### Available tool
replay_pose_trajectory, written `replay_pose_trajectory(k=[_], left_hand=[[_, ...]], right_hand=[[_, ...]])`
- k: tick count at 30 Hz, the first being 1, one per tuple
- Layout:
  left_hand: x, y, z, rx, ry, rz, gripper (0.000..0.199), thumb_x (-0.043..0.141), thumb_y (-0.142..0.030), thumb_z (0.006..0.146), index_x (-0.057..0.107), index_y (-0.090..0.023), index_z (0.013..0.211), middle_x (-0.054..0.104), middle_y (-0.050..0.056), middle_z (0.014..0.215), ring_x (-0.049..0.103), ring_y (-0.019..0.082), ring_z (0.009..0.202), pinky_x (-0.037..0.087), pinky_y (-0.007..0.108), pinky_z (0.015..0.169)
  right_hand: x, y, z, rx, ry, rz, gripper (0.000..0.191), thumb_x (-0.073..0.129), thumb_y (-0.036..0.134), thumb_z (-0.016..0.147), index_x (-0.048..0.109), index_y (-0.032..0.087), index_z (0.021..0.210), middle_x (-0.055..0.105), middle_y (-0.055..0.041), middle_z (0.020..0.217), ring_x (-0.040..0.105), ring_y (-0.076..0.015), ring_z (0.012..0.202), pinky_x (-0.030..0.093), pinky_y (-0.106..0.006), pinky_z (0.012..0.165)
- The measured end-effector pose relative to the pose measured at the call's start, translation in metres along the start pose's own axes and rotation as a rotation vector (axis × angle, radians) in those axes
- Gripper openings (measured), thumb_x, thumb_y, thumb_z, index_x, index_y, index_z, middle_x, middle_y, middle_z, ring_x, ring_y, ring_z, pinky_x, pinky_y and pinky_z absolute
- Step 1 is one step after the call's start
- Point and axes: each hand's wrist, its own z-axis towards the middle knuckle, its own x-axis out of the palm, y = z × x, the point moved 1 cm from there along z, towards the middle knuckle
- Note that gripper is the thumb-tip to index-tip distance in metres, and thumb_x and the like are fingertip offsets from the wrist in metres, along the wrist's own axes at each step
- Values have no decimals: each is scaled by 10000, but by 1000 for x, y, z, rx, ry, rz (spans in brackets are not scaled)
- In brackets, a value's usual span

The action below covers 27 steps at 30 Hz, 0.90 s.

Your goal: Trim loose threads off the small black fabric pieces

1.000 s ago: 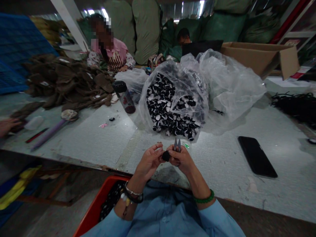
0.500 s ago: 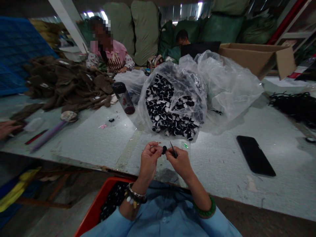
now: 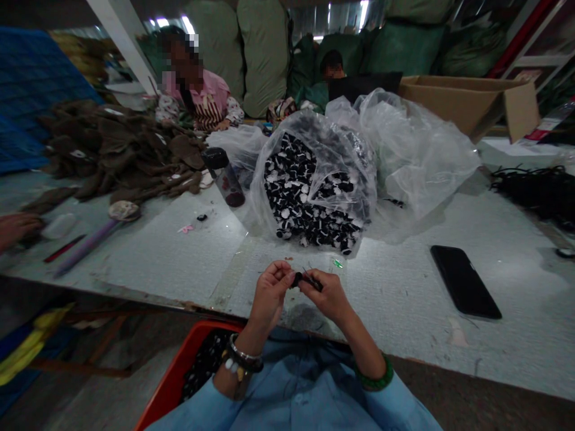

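Note:
Between my two hands, over the near edge of the table, is a small round black piece [image 3: 296, 279]. My left hand [image 3: 271, 294] pinches it from the left with thumb and fingers. On the other side, my right hand [image 3: 330, 296] holds a thin dark pointed tool [image 3: 313, 281], its tip at the black piece; those fingertips are close to the piece too. Just beyond my hands, a clear plastic bag [image 3: 314, 185] lies open, full of black and white pieces. A bit of green wrapper [image 3: 337, 263] lies near my right hand.
A phone [image 3: 466, 281] lies at the right. Left are a bottle [image 3: 223, 178], a purple-handled tool [image 3: 87, 246], brown fabric pieces [image 3: 121, 146] and another person's hand [image 3: 18, 230]. A red bin [image 3: 168, 383] stands below the table [image 3: 404, 299]. Two people sit beyond.
The tool in my right hand has tilted down from upright towards the black piece. My hands remain in nearly the same place.

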Motion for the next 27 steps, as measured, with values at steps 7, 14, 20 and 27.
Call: replay_pose_trajectory(k=[7,14,20,27], left_hand=[[7,4,-3,51,-66,29,171,597,-103,615,478,-157,727,521,-33,637,498,73,613,379,190,620],[13,7,-1,54,-87,-34,177,599,-108,623,480,-161,744,533,-40,619,510,68,601,391,186,616],[6,7,4,-298,-59,-262,310,598,-63,605,443,-171,850,590,-7,669,565,103,579,433,224,574],[10,6,1,-420,-30,-302,333,594,-46,597,426,-164,859,577,-7,647,562,103,558,433,206,536]], right_hand=[[6,7,-3,69,-228,-129,101,456,170,697,539,148,751,552,-39,684,489,-139,627,354,-238,591],[16,-3,-3,349,-311,613,120,470,253,718,522,158,667,414,56,493,328,-58,404,267,-176,387],[21,-17,-5,498,-69,1383,98,597,198,629,515,147,646,446,62,451,206,-3,328,126,-118,303],[24,-20,-9,465,143,1742,132,619,223,630,506,168,674,368,100,405,91,6,313,109,-82,274]])
